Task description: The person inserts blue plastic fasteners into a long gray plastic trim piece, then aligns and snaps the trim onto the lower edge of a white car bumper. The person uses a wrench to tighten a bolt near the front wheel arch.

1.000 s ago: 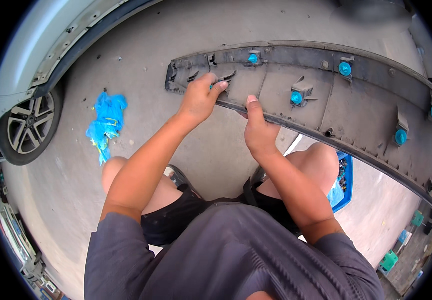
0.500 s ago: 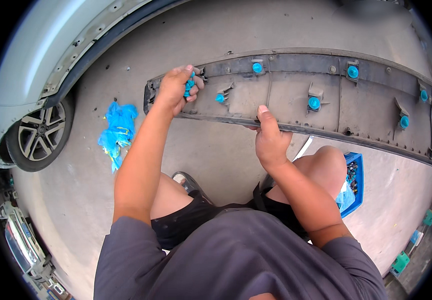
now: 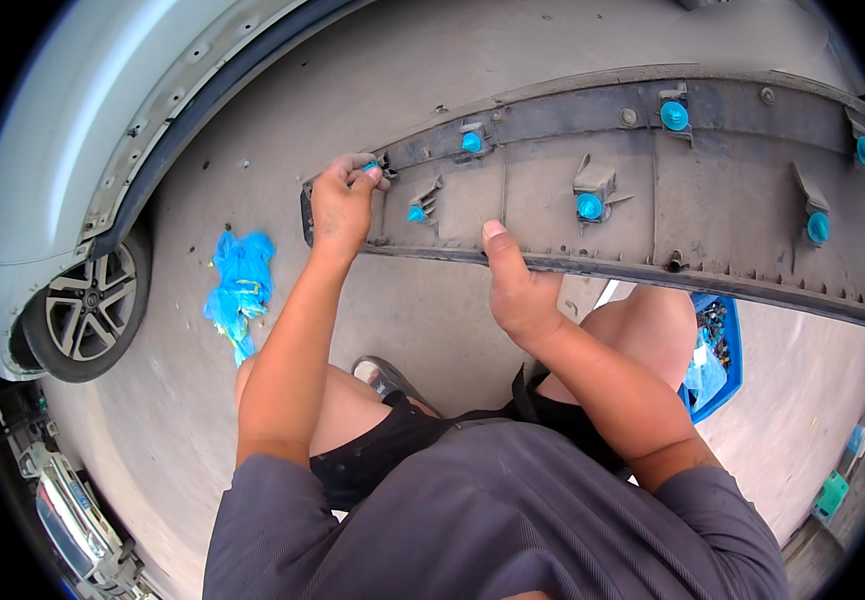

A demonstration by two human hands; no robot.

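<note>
Grey concrete floor point(image 3: 432, 330) spreads beneath a pale car body point(image 3: 62, 130) at upper left, cut off by the rim, with one wheel point(image 3: 90, 305) showing; any marking on its hub is too small to read. One long grey panel point(image 3: 542, 190) is held above the floor before the person's knees, its right end meeting the dark rim. Six blue clips point(image 3: 588, 206) stand on its face. A seventh blue clip point(image 3: 371, 167) is pinched in the left hand point(image 3: 342, 205) at the panel's left end; whatever else that curled hand holds is hidden. The right hand point(image 3: 524, 293) grips the lower edge, thumb on the face, fingers out of sight. One crumpled blue bag point(image 3: 242, 275) lies near the wheel. One blue bin point(image 3: 733, 350), partly hidden by the right knee point(image 3: 642, 335), contains small pieces too jumbled to count.
</note>
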